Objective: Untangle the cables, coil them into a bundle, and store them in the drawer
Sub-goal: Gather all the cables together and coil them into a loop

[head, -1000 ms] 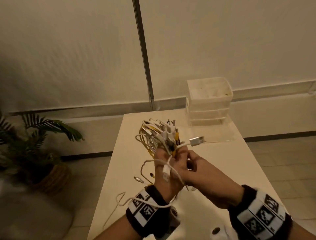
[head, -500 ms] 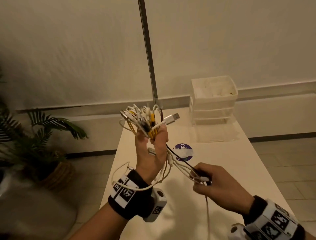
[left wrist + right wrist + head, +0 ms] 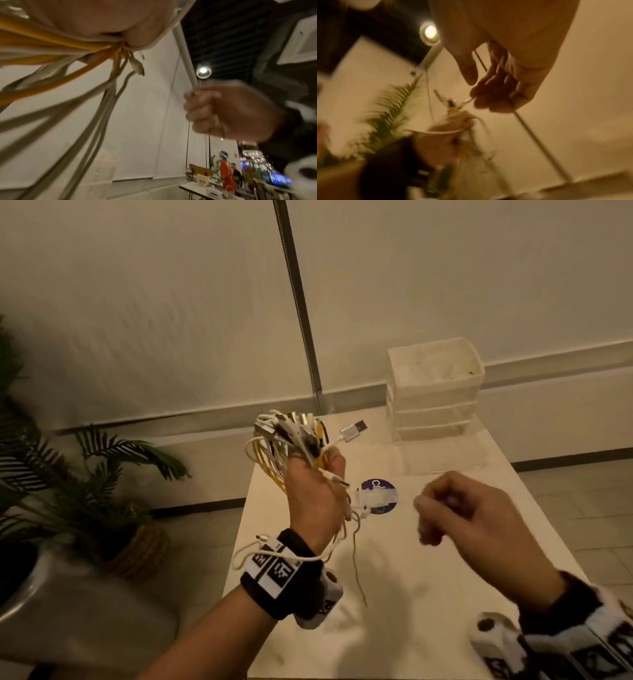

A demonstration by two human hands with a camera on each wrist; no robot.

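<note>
My left hand [image 3: 317,494] is raised over the table's left side and grips a tangled bundle of white and yellow cables [image 3: 291,440]. A silver USB plug [image 3: 354,431] sticks out to the right of it. Loose white strands hang down past my wrist. My right hand [image 3: 431,508] hovers to the right with its fingers curled round a thin strand that runs back to the bundle. The left wrist view shows yellow cables [image 3: 51,42] under my palm and the right hand [image 3: 223,112] closed in a fist. The blurred right wrist view shows curled fingers [image 3: 496,92] round thin strands.
A white three-drawer unit [image 3: 435,392] stands at the table's far right corner. Between my hands, a round blue sticker [image 3: 376,494] marks the white table [image 3: 411,594]. On the floor to the left stands a potted palm [image 3: 85,474]. A metal pole [image 3: 301,302] runs up the wall.
My hands have come apart. The right hand has moved away from the bundle to the right, drawing a strand with it. The left hand has risen and holds the bundle up.
</note>
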